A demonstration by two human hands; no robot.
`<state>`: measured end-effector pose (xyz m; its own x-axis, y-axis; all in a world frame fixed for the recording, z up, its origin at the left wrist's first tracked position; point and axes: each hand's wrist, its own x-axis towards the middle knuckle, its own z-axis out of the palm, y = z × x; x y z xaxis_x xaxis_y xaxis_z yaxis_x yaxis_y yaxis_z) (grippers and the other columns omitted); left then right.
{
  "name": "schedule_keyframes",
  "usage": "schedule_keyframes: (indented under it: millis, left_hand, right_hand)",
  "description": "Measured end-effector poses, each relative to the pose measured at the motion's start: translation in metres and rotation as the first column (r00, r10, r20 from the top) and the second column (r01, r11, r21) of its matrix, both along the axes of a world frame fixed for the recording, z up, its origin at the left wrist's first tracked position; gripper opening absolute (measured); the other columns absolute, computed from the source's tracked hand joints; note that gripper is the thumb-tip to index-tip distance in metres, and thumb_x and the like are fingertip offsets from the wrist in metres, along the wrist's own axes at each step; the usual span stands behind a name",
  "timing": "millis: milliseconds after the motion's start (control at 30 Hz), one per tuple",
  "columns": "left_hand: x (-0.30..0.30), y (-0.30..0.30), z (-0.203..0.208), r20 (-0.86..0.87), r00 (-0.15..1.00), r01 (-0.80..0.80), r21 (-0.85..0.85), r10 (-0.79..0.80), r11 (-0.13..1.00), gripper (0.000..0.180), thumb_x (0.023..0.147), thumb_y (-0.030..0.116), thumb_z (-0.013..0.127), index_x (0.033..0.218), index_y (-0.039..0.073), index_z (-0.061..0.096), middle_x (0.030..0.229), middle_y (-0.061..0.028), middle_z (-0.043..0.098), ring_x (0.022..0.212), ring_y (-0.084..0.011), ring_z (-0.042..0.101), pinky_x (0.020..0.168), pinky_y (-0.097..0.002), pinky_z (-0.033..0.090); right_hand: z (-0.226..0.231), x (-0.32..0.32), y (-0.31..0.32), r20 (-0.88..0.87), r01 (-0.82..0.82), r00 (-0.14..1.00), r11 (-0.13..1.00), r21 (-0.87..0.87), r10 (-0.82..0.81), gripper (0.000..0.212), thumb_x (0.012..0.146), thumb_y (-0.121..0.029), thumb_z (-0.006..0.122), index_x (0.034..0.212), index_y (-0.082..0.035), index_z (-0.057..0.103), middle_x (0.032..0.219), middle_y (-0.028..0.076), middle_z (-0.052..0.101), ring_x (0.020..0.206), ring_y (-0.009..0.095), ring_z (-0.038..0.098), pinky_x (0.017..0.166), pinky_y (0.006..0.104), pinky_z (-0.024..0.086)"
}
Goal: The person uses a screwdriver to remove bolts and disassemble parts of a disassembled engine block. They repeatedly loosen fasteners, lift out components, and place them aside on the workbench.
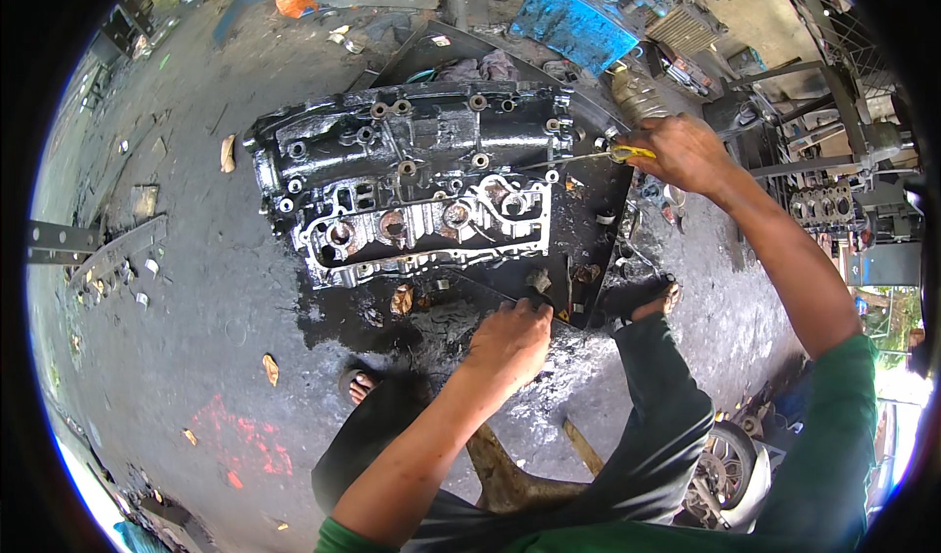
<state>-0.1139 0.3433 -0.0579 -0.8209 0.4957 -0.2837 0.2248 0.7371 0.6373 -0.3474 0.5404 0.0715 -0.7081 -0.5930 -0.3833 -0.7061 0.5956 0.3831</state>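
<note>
A black, oily engine cylinder head (417, 185) lies across a dark metal tray (600, 239) on the ground, its lower half showing bare metal edges and round bores. My right hand (681, 151) is closed around the yellow handle of a screwdriver (627, 151). The screwdriver's thin shaft points left, reaching the right end of the cylinder head. My left hand (512, 339) is at the tray's near edge, below the cylinder head, with its fingers curled. What those fingers grip, if anything, is hidden.
Small metal parts and rags (495, 66) lie on the tray. A blue box-shaped part (573, 25) stands beyond it, with engine parts (833, 203) stacked at the right. I sit on a wooden stool (515, 484). Dry leaves (271, 369) dot the oily floor.
</note>
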Motion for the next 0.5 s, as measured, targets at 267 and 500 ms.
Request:
schedule_keyframes:
  millis: [267,500]
  left_hand:
    - [0.001,0.005,0.002,-0.001,0.999,-0.032,0.051,0.032,0.998,0.037,0.094,0.023,0.055,0.125,0.003,0.056,0.111,-0.0210,0.062,0.099,-0.0356,0.064,0.084,-0.0441,0.054]
    - [-0.001,0.000,0.001,-0.008,0.999,-0.039,0.033,0.039,0.999,0.035,0.090,0.018,0.058,0.120,0.001,0.057,0.108,-0.0205,0.063,0.099,-0.0354,0.065,0.083,-0.0430,0.055]
  right_hand:
    - [-0.017,-0.002,0.018,0.014,-0.008,1.000,0.998,-0.059,0.009,0.040,0.091,-0.045,0.059,0.126,-0.026,0.063,0.106,0.009,0.066,0.088,0.029,0.067,0.079,0.0400,0.055]
    - [-0.024,-0.001,0.017,0.029,-0.028,0.999,0.997,-0.071,0.031,0.041,0.091,-0.049,0.058,0.124,-0.025,0.064,0.103,0.007,0.067,0.085,0.027,0.069,0.071,0.0389,0.058]
